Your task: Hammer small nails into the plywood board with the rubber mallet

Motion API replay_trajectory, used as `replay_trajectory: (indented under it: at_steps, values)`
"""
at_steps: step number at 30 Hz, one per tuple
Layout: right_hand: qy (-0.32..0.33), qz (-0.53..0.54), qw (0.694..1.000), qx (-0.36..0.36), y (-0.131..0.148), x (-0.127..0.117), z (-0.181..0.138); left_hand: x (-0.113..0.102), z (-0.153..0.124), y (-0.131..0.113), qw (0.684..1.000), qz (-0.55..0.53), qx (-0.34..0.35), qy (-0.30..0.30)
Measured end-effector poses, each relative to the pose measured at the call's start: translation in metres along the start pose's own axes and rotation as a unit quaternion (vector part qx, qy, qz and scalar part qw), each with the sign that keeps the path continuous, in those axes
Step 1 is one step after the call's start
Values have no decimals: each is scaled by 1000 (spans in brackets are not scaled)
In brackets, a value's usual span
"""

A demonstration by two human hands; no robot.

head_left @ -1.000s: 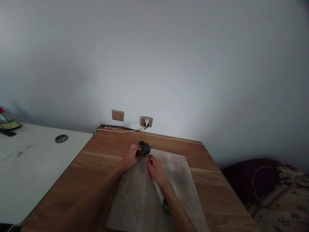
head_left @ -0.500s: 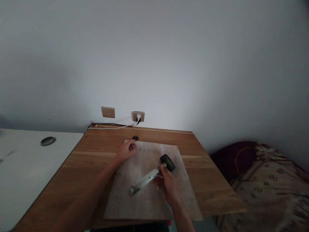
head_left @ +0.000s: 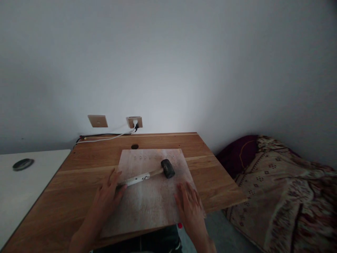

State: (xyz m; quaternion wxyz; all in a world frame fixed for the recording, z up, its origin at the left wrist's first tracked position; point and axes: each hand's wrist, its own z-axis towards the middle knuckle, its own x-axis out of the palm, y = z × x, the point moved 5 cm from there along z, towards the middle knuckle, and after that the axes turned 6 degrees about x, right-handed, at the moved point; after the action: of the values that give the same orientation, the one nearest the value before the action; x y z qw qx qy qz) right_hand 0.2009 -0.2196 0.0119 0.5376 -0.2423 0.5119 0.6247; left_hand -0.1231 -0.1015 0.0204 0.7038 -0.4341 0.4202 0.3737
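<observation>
The black-headed, white-handled mallet (head_left: 143, 176) lies on the pale square board (head_left: 152, 205), beyond the right hand (head_left: 189, 209), with its handle end beside the left hand (head_left: 106, 198).

Black-headed, seemingly white-handled mallet (head_left: 147, 174); mottled pale grey board (head_left: 152, 202).

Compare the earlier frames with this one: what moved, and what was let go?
The right hand let go of the mallet, which now lies flat on the board. Both hands drew back toward its near edge, the left hand by the handle's end. The board stayed on the table.
</observation>
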Motion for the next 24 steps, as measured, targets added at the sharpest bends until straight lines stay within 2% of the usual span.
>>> replay_trajectory:
  at_steps: [3,6,10,13,16,19,24]
  values:
    - [2,-62,998,-10,-19,1,-4,4,-6,-27,998,19,65,5]
    - [-14,-96,995,0,-48,-6,8,14,-2,-59,992,2,120,26]
    - [-19,-115,993,17,-107,-19,28,34,9,-109,976,-53,200,61]
    - [-17,-108,994,32,-155,-34,34,42,19,-139,965,-98,229,76]
    - [-64,-128,984,103,-201,-58,31,48,24,-161,955,-121,257,83]
    - [-73,-165,972,148,-234,-73,25,58,20,-178,947,-120,287,76]
    - [-78,-170,971,151,-254,-74,24,74,13,-192,952,-92,287,53]
